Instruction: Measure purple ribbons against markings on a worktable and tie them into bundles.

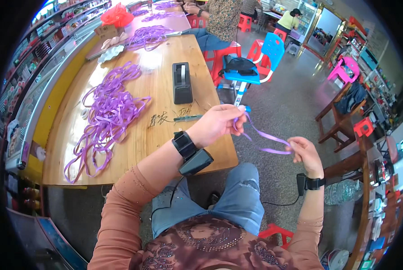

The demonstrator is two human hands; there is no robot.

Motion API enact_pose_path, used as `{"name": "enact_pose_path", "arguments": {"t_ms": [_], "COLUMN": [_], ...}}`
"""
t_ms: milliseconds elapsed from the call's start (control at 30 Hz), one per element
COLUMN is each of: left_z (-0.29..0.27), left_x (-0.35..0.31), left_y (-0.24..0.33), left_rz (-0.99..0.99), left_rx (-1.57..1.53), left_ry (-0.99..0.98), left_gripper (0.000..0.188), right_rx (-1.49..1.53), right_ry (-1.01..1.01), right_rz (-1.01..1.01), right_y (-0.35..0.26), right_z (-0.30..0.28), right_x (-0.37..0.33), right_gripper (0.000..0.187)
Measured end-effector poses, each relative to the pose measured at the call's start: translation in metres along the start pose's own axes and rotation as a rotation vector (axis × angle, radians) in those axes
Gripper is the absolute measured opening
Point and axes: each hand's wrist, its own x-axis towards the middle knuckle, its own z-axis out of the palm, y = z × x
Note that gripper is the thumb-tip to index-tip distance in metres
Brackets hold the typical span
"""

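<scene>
A thin purple ribbon loop point(269, 136) stretches between my two hands, to the right of the table's near corner. My left hand point(218, 123) pinches its left end between thumb and fingers. A small white and blue end point(245, 109) shows by those fingertips; whether it is held or lies behind is unclear. My right hand point(305, 155), farther right and a little lower, grips the loop's other end. Left of my left hand, a thin dark green tool point(187, 118) lies on the wooden table point(161, 144). A large tangled heap of purple ribbons point(113, 110) spreads over the table's left side.
A black tape dispenser point(181, 84) stands on the table. Farther back are more purple ribbons point(148, 37), a red plastic bag point(117, 15) and a seated person point(228, 20). A blue chair point(272, 49) stands beyond my hands. Wooden furniture point(367, 180) lines the right side.
</scene>
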Motion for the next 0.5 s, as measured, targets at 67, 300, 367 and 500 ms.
{"name": "enact_pose_path", "arguments": {"t_ms": [67, 300, 367, 500], "left_z": [0.005, 0.003, 0.004, 0.005], "left_x": [-0.002, -0.006, -0.006, -0.007], "left_y": [-0.007, -0.026, -0.026, -0.030], "left_rz": [-0.134, -0.182, -0.193, -0.198], "left_rx": [0.224, 0.594, 0.666, 0.698], "left_ry": [0.016, -0.176, -0.183, -0.095], "left_gripper": [0.027, 0.032, 0.031, 0.028], "right_rx": [-0.116, 0.154, 0.176, 0.126], "right_ry": [0.055, -0.393, -0.427, -0.399], "right_rz": [-0.009, -0.031, 0.003, 0.042], "right_y": [-0.007, -0.041, -0.043, -0.031], "right_z": [0.026, 0.107, 0.110, 0.100], "right_x": [0.007, 0.019, 0.022, 0.033], "right_gripper": [0.031, 0.047, 0.045, 0.030]}}
